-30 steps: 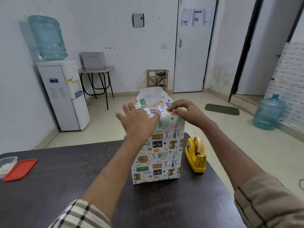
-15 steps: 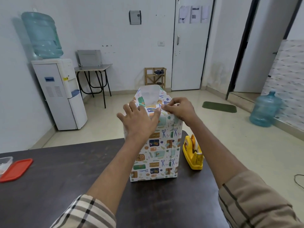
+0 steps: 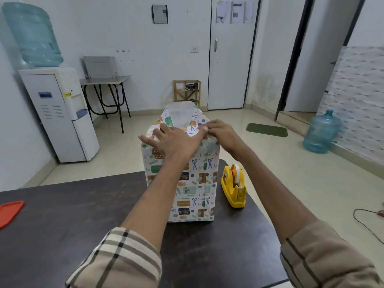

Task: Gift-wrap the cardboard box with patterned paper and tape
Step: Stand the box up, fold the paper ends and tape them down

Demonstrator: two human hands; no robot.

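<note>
The left hand (image 3: 176, 142) lies flat, fingers spread, on the folded paper (image 3: 193, 179) atop the box (image 3: 182, 163). The right hand (image 3: 218, 132) presses its curled fingertips on the fold beside it, the two hands touching. The box stands upright at frame centre on the dark worktop (image 3: 83, 215), a paper flap raised at its far end. A yellow tape dispenser (image 3: 234, 186) sits just right of it; a red lid (image 3: 9, 213) is at the left edge. Beyond: tiled floor (image 3: 270, 163), a water cooler (image 3: 56, 113) upper left, a white door (image 3: 230, 59), a green mat (image 3: 267, 129) and a blue bottle (image 3: 320, 134) at right.
</note>
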